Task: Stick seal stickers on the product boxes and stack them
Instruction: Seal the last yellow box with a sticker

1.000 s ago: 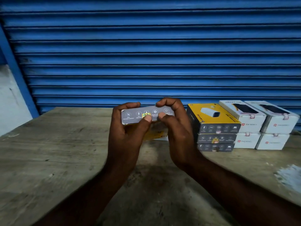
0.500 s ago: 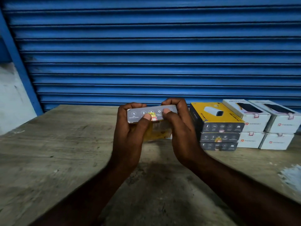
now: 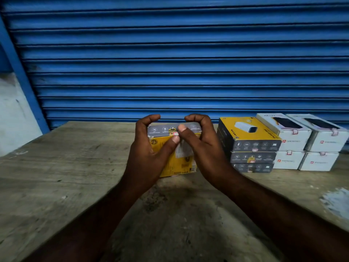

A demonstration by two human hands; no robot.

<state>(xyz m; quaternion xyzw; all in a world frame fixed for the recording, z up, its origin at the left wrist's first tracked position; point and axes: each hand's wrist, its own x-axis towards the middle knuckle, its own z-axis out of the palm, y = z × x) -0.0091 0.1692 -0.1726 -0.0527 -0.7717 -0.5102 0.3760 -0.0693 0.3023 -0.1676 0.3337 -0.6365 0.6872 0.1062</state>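
— Hands?
— I see both on one yellow box (image 3: 173, 163), centre of view, over the worktop (image 3: 56, 176). My left hand (image 3: 149, 154) grips its left end, fingers hooked over the top edge, thumb tip pressed just under the seal sticker (image 3: 175, 133). My right hand (image 3: 204, 148) grips the right end the same way, thumb laid on the grey side panel beside the sticker.
— Box down or lifted?
— Tilted, grey panel up, yellow face towards me. Lower edge is close to the worktop; I cannot tell if it touches.
— Sticker position?
— Small, red and white, across the seam where grey panel meets yellow face. Slightly blurred.
— Other stock?
— To my right, a stack of three matching boxes (image 3: 251, 146), yellow top, grey sides facing me. Just beside it, white boxes (image 3: 302, 148) in two stacks of two, touching. Blue shutter (image 3: 170, 63) behind everything.
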